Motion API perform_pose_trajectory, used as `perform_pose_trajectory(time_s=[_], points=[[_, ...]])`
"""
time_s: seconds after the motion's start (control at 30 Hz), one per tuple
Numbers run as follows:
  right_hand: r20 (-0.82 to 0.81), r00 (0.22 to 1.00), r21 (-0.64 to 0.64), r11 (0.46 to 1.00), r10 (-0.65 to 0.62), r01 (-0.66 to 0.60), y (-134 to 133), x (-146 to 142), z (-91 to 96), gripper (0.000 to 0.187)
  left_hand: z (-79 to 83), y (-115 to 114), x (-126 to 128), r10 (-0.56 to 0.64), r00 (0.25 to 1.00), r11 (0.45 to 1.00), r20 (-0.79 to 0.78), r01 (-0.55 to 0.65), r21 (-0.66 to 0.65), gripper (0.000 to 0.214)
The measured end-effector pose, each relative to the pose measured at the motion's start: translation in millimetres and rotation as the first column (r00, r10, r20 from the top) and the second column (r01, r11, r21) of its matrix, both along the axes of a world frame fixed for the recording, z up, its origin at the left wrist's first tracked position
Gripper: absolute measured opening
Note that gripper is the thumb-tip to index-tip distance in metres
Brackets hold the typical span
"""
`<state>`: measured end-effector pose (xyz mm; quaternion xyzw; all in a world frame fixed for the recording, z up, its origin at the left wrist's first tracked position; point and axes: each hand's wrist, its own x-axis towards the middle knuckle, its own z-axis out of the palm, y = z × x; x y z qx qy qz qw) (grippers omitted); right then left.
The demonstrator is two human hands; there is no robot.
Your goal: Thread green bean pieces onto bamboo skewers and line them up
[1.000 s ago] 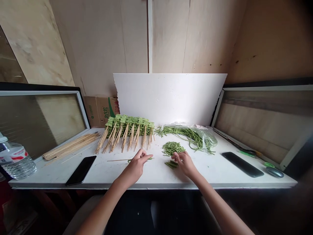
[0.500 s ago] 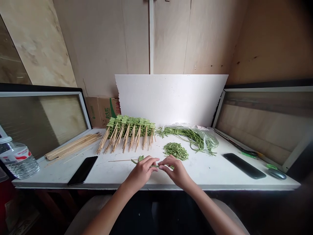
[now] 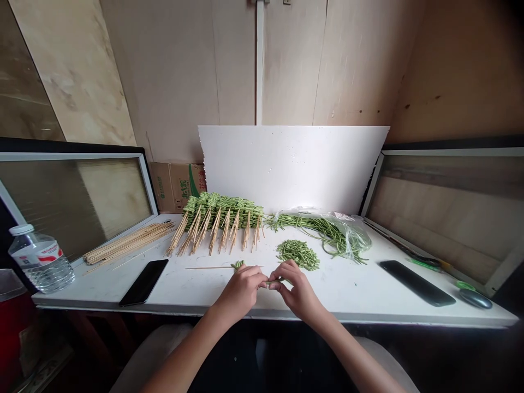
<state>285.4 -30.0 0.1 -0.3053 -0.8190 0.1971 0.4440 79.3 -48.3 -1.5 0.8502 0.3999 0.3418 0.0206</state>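
Near the table's front edge, my left hand [image 3: 241, 288] and my right hand [image 3: 295, 286] meet, each closed in a pinch. Between their fingertips is a thin green bean [image 3: 270, 282], mostly covered by the fingers. Just beyond my left hand a bamboo skewer [image 3: 208, 268] lies on the table with a few bean pieces [image 3: 237, 265] at its right part, which my hand partly hides. A pile of short cut bean pieces [image 3: 298, 254] lies beyond my right hand.
Stacked bean skewers [image 3: 223, 210] stand at the back, left of long beans [image 3: 323, 229] in a plastic bag [image 3: 358, 234]. Loose skewers [image 3: 129, 242], a phone [image 3: 144, 282] and a water bottle [image 3: 43, 259] are left. A dark flat device [image 3: 416, 283] and a mouse [image 3: 475, 298] lie right.
The camera view has shifted slightly. Both hands stay together on the bean, with less of it showing between the fingertips; my left fingers have curled in more.
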Motion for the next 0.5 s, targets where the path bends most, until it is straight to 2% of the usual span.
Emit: perform_pose_trajectory(time_s=[0.17,0.27,0.5], points=[[-0.094,0.994,-0.135,0.989,0.052,-0.065,1.4,2.8,0.5,0.013,3.3,-1.0,-2.6,-0.097,0.991,0.994,0.095,0.1,-0.031,0.039],[-0.082,0.992,-0.173,0.979,0.093,-0.106,3.8,6.8,5.9,0.018,4.0,0.5,-4.4,-0.14,0.982,0.987,0.126,0.149,-0.064,0.04],[-0.062,0.997,0.012,0.999,0.05,-0.05,2.1,10.4,21.1,0.017,6.5,3.5,-8.6,-0.117,0.99,0.992,0.079,0.121,-0.045,0.044]])
